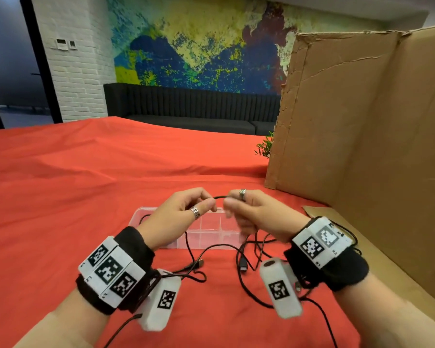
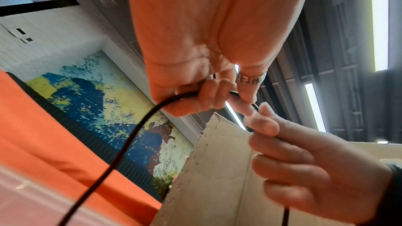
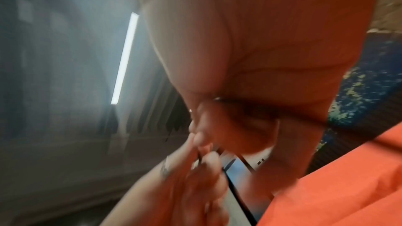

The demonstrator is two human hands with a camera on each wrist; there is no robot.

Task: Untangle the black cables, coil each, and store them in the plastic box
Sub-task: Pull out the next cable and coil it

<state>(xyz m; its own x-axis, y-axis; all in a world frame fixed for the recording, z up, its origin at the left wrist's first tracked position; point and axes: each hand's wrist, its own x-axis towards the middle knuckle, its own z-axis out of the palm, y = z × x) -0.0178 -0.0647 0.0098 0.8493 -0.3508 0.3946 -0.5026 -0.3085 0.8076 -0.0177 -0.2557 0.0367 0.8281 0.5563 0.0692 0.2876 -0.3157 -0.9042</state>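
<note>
While both hands pinch one short span of black cable (image 1: 220, 197) in the air above the plastic box (image 1: 146, 214), the rest of the black cables (image 1: 246, 270) lie in a loose tangle on the red-covered worktop (image 1: 86, 177), some strands draped over the box's near side

left hand (image 1: 186, 209): thumb and fingers closed on the cable; right hand (image 1: 251, 214): same, just beside it, fingertips nearly touching

Risks as I read it:
- pulling the span up while loops below are crossed likely cinches a knot instead of freeing it
- strands crossing the box could drag or tip it, it looks light
- wrist-rig leads are also black and run near the pile by the right wrist, so easy to snag or grab the wrong one
- plug ends (image 1: 242, 266) may catch in loops

Right wrist view is blurred, so the grip detail there is unclear; nothing coiled or stored yet
</note>
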